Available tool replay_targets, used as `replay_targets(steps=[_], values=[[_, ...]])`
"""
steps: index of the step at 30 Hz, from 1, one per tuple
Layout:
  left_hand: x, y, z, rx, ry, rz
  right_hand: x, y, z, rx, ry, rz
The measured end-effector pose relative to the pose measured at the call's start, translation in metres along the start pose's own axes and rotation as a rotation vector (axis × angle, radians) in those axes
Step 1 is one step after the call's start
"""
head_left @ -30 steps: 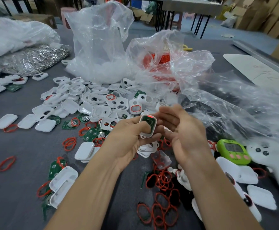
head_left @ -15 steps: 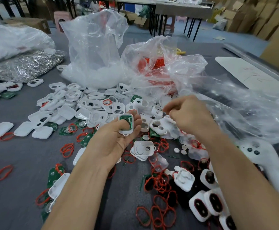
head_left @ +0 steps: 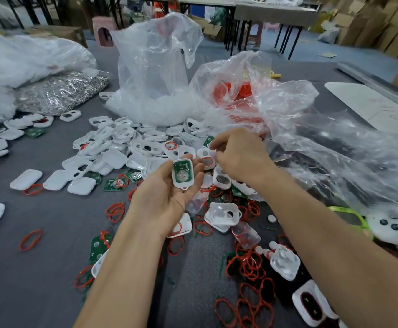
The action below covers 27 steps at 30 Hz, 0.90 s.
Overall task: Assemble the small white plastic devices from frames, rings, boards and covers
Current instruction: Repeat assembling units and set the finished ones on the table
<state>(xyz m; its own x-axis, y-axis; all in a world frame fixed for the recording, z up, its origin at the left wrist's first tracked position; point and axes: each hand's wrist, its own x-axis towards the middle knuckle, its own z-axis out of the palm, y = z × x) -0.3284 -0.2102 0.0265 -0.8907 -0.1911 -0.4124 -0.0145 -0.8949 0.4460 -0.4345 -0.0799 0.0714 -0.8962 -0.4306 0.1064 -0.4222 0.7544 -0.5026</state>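
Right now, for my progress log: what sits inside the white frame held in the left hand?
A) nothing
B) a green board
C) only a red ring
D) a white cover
B: the frame held in the left hand shows a green board with a round silvery disc, uncovered.
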Motion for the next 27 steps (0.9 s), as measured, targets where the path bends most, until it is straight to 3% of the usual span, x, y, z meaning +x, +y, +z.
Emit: replay_targets(steps=[3, 8, 14, 21, 27], values=[[0.003, 0.005, -0.001, -0.018, 0.021, -0.004, 0.011, -0.011, 0.006, 0.004, 0.018, -0.036], [-0.002, 0.022, -0.006, -0.111, -0.023, 0.025, 0.006, -0.029, 0.018, 0.095, -0.172, -0.136], [-0.014, 0.032, -0.011, -0.198, -0.092, 0.052, -0.044, -0.022, 0.02, 0.091, -0.265, -0.164], [-0.016, 0.037, -0.015, -0.234, -0.103, 0.063, -0.11, 0.007, -0.001, 0.102, 0.046, -0.048], [-0.021, 0.044, -0.016, -0.275, -0.133, 0.064, -0.119, -0.042, 0.036, 0.01, -0.244, -0.215]])
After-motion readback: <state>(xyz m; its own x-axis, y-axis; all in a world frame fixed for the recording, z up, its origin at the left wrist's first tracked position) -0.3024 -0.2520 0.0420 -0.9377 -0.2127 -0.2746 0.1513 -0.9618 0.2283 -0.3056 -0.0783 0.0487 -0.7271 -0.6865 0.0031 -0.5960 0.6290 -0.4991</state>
